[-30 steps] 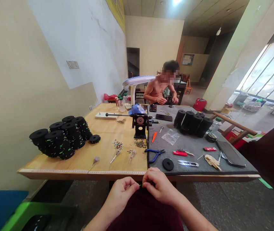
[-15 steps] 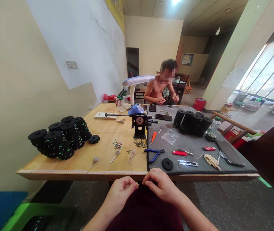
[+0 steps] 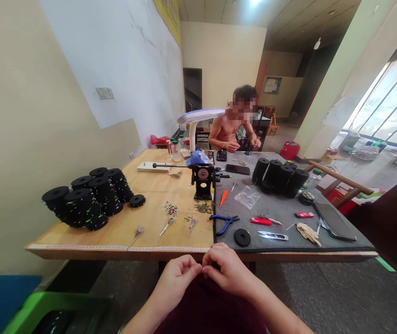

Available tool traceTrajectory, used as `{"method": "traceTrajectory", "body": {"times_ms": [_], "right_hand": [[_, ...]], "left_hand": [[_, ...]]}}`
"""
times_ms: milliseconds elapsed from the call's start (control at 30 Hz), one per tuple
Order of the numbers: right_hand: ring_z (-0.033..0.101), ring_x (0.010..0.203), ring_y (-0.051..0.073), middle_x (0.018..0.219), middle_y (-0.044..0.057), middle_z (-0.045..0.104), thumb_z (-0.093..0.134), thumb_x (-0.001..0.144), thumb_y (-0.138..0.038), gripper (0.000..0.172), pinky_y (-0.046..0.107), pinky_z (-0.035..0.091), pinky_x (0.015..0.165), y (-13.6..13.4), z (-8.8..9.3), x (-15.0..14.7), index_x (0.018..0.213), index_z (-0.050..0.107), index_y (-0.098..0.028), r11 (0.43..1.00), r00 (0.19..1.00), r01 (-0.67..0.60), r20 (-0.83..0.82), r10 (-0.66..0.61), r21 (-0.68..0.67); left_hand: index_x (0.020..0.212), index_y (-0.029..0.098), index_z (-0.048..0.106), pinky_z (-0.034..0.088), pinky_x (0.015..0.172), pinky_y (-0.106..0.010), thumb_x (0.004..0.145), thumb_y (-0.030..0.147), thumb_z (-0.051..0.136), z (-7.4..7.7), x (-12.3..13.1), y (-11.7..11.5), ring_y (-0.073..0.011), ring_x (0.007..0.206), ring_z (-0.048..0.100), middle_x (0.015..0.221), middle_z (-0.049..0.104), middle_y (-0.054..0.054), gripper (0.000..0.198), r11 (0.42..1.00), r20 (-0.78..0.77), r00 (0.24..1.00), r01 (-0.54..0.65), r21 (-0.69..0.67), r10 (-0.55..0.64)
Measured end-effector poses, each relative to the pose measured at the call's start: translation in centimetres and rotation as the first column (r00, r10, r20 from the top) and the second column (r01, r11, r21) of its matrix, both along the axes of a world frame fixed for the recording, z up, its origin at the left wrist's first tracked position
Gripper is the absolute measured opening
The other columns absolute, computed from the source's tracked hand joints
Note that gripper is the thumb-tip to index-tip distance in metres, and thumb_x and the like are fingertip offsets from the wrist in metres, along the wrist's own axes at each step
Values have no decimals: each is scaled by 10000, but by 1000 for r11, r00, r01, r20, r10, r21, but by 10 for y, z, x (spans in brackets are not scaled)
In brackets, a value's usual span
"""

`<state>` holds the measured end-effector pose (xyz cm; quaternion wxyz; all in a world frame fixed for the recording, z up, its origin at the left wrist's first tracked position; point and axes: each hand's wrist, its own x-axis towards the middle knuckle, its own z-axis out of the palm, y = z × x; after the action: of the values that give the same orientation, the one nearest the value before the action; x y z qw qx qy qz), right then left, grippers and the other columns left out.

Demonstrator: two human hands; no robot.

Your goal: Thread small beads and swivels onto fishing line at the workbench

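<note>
My left hand [image 3: 179, 278] and my right hand [image 3: 226, 268] meet fingertip to fingertip just below the table's front edge. Both are closed in a pinch, and whatever lies between the fingers is too small to make out. On the grey mat [image 3: 282, 213] above my right hand lie a black foam ring [image 3: 242, 237], blue-handled pliers [image 3: 224, 223] and metal thread snips [image 3: 272, 235]. Small bundles of fine pieces, one of them a pale-tipped bundle [image 3: 166, 226], lie on the wooden tabletop beyond my left hand, near a heap of coloured beads [image 3: 171, 208].
Black foam spools stand in stacks at left [image 3: 88, 197] and right [image 3: 279, 177]. A black winding device [image 3: 203, 181] stands mid-table before a white lamp [image 3: 200, 116]. A co-worker [image 3: 235, 130] sits across the table. A red lighter [image 3: 261, 221] and an orange tool [image 3: 223, 198] lie on the mat.
My right hand has moved slightly left, so its fingertips now touch those of my left hand. The small pale tip seen earlier at the left fingertips is now hidden.
</note>
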<state>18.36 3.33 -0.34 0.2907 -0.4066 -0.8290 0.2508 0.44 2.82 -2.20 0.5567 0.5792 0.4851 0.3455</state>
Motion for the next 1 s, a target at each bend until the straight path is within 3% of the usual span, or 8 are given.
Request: {"method": "traceTrajectory", "body": {"times_ms": [300, 500, 700, 1000], "right_hand": [[557, 732, 161, 710, -6, 646, 598, 770, -104, 104, 279, 386, 740, 1, -1, 1, 744, 593, -205, 1000, 1000, 9, -15, -9, -17], [563, 748, 162, 716, -7, 640, 594, 791, -126, 99, 276, 388, 732, 2, -3, 3, 727, 588, -201, 998, 999, 37, -27, -38, -43], [566, 754, 163, 731, -11, 651, 615, 773, -118, 97, 268, 389, 724, 1, -2, 2, 751, 598, -210, 998, 999, 27, -35, -29, -58], [579, 723, 158, 678, -21, 670, 629, 774, -107, 131, 280, 392, 757, 4, -7, 1, 702, 602, -213, 1000, 999, 19, -37, -20, -21]], "left_hand": [[595, 153, 588, 276, 519, -230, 744, 559, 572, 2, 3, 0, -111, 539, 363, 544, 496, 29, 432, 1000, 34, 999, -4, 2, 4], [689, 170, 590, 138, 418, -231, 774, 619, 469, 1, 3, -2, -83, 411, 163, 431, 226, 108, 473, 989, 131, 991, -13, -147, 32], [612, 164, 529, 282, 526, -223, 726, 479, 614, 8, 3, -2, -104, 557, 350, 578, 447, 43, 345, 999, 59, 998, -26, -25, 27], [620, 173, 527, 292, 553, -228, 721, 512, 595, 9, 1, -3, -124, 581, 357, 587, 454, 35, 360, 1000, 21, 1000, -14, -19, 14]]}}
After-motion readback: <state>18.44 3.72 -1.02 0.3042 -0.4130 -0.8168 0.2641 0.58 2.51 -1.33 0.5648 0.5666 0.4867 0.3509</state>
